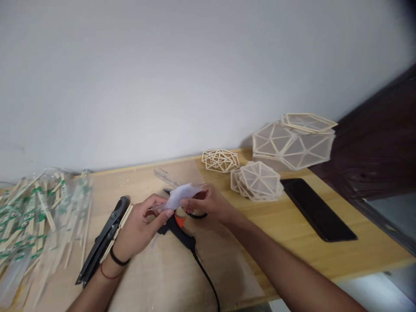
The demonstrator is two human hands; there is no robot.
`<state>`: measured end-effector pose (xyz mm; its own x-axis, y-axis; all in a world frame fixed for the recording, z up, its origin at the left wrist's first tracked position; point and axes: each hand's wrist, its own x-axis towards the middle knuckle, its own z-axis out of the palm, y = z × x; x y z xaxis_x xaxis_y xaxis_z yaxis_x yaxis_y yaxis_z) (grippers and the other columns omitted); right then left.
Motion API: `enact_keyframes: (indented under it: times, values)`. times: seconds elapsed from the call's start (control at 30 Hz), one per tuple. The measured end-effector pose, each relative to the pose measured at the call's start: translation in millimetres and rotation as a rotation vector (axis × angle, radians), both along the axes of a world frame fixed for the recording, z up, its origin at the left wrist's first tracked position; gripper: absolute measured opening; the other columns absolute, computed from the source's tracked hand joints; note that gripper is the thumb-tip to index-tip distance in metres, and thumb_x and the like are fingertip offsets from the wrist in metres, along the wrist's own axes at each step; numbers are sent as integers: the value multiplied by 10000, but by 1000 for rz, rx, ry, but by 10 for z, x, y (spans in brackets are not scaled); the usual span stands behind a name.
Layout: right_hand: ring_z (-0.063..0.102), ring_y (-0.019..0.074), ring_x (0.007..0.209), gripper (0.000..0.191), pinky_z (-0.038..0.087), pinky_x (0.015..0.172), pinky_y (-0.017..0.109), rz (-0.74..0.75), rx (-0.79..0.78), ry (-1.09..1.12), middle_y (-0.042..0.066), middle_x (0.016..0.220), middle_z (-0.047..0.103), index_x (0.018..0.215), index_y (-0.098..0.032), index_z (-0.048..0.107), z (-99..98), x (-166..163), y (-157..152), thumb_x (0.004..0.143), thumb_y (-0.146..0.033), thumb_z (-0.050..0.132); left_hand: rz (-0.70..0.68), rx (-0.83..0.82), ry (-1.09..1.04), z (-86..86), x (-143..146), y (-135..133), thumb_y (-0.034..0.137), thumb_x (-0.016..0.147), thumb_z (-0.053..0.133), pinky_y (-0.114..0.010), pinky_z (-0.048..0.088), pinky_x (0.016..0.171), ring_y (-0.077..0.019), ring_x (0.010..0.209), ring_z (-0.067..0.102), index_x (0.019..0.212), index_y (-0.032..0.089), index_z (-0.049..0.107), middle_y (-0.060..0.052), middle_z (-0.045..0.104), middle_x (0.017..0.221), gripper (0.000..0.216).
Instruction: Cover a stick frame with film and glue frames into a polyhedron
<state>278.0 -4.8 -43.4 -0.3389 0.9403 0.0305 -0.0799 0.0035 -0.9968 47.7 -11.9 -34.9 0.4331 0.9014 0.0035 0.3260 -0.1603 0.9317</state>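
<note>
A small piece of thin white paper (183, 195) is held up between my two hands, slightly bent. My left hand (147, 221) pinches its left end between thumb and fingers. The right edge is gripped by my right hand (211, 201), whose fingertips are partly hidden behind the sheet. Just below the paper lies a black glue gun (180, 236) with an orange trigger and a cord running toward me. A black loop, perhaps a scissors handle (196, 215), shows under my right hand. By my left wrist rest a black cutter tool (105, 240) and several thin wooden sticks (121, 221).
Plastic packets of wooden sticks (35, 216) cover the table's left side. Bare stick frames (221, 160), paper-covered hexagonal panels (259, 180) and a larger faceted structure (292, 145) stand at the back right. A black phone-like slab (318, 210) lies near the right edge. A clear ruler (165, 177) lies behind my hands.
</note>
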Motion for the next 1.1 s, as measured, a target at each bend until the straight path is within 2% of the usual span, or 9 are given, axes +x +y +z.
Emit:
enact_keyframes:
  times: [0.13,0.3,0.43,0.63,0.83,0.93,1.1]
  values:
    - [547,123,539,453,428,551,259,-36,-5,18,-10,580,639,635,-172,702,-11,6,-4,754,-589,832,-40,4,35,-6,-18,5,478,1002,601,-245,495,679,-142,709,637,974,190,697,2,681,761,304]
    - [523,112,533,505,402,546,254,-97,13,16,-19,567,593,616,-176,652,-27,5,28,815,-623,777,-35,44,90,-18,-38,19,488,1056,486,-245,476,648,-142,680,626,896,187,718,-7,669,720,412]
    - [539,116,540,502,409,559,257,-63,-15,12,-14,602,610,659,-180,654,-53,-3,49,830,-640,761,-44,84,116,-8,-24,13,457,1066,468,-236,478,648,-134,672,628,856,191,717,-2,669,710,420]
    - [570,125,565,465,436,581,259,58,-35,-3,-7,653,649,861,-170,756,-107,-4,46,829,-633,770,-34,159,99,-9,-23,7,406,1042,543,-214,490,643,-121,685,635,860,196,719,5,681,752,329]
    - [577,123,574,478,432,576,258,80,-23,-7,10,660,664,773,-161,733,-106,3,45,843,-633,758,-25,264,107,-8,-27,20,329,1020,579,-215,492,641,-116,657,638,853,201,737,13,694,725,263]
    - [582,122,584,453,436,579,253,91,-27,7,7,682,669,826,-163,749,-89,2,42,833,-615,776,-10,277,108,-11,-19,17,324,1001,607,-213,494,636,-117,660,648,844,208,755,14,712,723,244]
    - [619,126,640,462,474,619,257,96,-64,-1,38,843,729,904,-164,743,-56,-18,28,769,-594,843,39,274,83,-7,0,5,328,940,690,-203,479,598,-109,609,617,821,212,776,26,704,668,188]
